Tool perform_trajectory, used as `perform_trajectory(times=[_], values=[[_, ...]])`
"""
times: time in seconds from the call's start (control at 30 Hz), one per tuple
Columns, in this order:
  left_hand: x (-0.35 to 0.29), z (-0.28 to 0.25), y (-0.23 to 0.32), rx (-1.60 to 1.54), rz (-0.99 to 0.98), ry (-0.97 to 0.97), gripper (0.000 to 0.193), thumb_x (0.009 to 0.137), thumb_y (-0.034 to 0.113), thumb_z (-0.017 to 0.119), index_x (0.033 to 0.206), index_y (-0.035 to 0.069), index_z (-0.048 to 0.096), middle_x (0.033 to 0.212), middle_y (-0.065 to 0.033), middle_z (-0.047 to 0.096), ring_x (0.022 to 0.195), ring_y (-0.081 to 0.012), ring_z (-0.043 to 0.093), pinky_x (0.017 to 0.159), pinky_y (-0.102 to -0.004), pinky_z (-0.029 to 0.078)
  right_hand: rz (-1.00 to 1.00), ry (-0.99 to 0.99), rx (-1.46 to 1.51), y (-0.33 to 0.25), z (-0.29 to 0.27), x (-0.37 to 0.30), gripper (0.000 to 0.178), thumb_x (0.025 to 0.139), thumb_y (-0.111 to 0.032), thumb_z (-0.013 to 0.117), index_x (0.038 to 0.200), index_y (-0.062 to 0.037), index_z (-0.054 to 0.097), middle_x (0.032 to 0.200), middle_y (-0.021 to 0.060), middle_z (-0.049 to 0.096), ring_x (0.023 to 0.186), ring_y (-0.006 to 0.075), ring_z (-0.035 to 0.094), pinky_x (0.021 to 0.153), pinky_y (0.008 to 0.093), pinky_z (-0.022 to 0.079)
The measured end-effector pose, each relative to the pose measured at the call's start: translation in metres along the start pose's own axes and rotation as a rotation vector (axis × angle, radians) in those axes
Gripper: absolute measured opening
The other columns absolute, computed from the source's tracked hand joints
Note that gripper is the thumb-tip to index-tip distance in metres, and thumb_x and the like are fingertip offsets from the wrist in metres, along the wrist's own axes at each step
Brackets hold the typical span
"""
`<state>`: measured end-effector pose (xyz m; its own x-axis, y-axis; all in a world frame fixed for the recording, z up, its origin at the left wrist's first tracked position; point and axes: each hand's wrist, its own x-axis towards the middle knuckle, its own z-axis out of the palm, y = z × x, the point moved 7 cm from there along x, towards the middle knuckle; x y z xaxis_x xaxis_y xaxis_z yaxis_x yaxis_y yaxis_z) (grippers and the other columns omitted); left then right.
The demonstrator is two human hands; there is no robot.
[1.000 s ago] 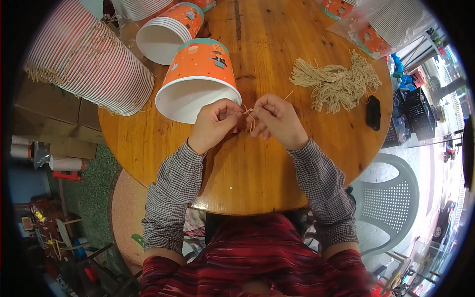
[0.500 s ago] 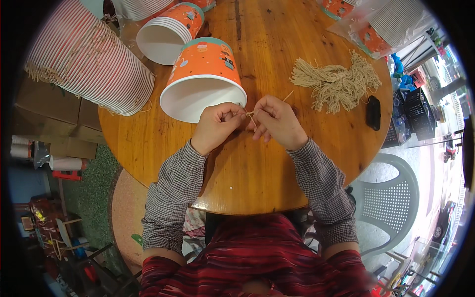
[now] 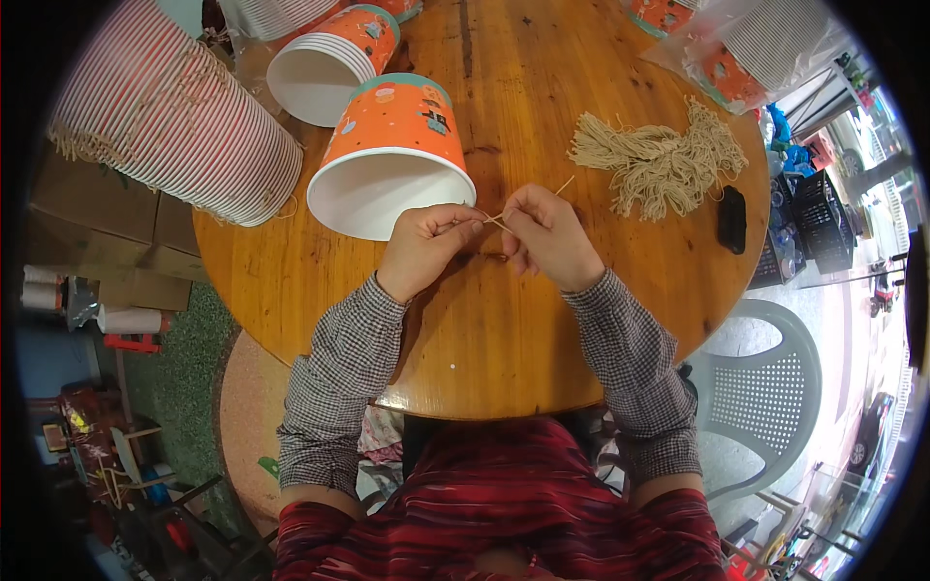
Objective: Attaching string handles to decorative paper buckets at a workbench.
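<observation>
A thin tan string (image 3: 495,221) runs between my two hands, its ends crossing in the gap between them. My left hand (image 3: 428,246) is closed in a pinch on it, beside the rim of an orange paper bucket (image 3: 397,121). That bucket lies on its side, its white open mouth toward me. My right hand (image 3: 550,237) pinches the same string, and one end sticks out above the knuckles. Whether the string passes through the bucket's wall is hidden by my left fingers. A bundle of tan strings (image 3: 664,160) lies on the table to the right.
A tall stack of nested buckets (image 3: 184,116) leans at the left, with shorter orange stacks (image 3: 325,68) behind. Bagged buckets (image 3: 741,58) stand far right. A black object (image 3: 731,221) lies by the right edge of the round wooden table (image 3: 523,339). A grey plastic chair (image 3: 760,397) stands at right.
The bucket has rolled and shifted slightly left. The string's crossing between my fingers looks looser and more drawn out, and my hands have barely moved.
</observation>
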<state>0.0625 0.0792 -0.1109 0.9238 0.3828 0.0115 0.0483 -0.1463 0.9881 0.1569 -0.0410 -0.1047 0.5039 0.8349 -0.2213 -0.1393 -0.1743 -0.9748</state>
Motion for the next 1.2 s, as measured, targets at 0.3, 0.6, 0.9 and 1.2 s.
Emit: perform_trajectory(times=[0.3,0.6,0.9,1.2], values=[[0.000,0.001,0.002,-0.066,-0.042,0.013,0.015,0.089,0.003,0.060,0.100,-0.004,0.068,0.084,-0.0013,0.068,0.076,-0.0054,0.058,0.069,-0.0203,0.048,-0.021,0.049,0.172,0.002,-0.003,-0.001,0.013,0.095,-0.015,0.050,0.094,-0.0021,0.051,0.065,0.0039,0.055,0.046,0.0108,0.052,0.041,0.0228,0.038],[0.000,-0.003,0.000,-0.066,0.001,0.019,0.015,0.089,0.005,0.061,0.099,-0.004,0.068,0.085,-0.0011,0.068,0.075,-0.0054,0.057,0.069,-0.0205,0.048,0.196,-0.076,0.224,0.018,-0.012,0.006,0.044,0.096,-0.046,0.051,0.095,-0.0029,0.055,0.070,0.0048,0.060,0.049,0.0101,0.057,0.041,0.0207,0.039],[0.000,0.001,-0.001,-0.033,-0.004,-0.015,0.015,0.089,0.005,0.061,0.099,-0.004,0.068,0.087,-0.0025,0.069,0.078,-0.0064,0.059,0.070,-0.0213,0.049,-0.040,-0.078,0.033,0.009,-0.002,0.006,0.030,0.097,-0.032,0.054,0.089,-0.0034,0.057,0.065,0.0021,0.059,0.049,0.0065,0.053,0.042,0.0196,0.040],[0.000,0.003,-0.003,0.024,0.028,-0.031,0.015,0.089,0.005,0.061,0.098,-0.005,0.067,0.089,-0.0047,0.070,0.080,-0.0083,0.061,0.073,-0.0220,0.050,-0.023,-0.005,-0.001,0.008,0.000,0.006,0.035,0.096,-0.032,0.056,0.076,-0.0036,0.056,0.053,-0.0002,0.050,0.043,0.0063,0.046,0.040,0.0221,0.038]])
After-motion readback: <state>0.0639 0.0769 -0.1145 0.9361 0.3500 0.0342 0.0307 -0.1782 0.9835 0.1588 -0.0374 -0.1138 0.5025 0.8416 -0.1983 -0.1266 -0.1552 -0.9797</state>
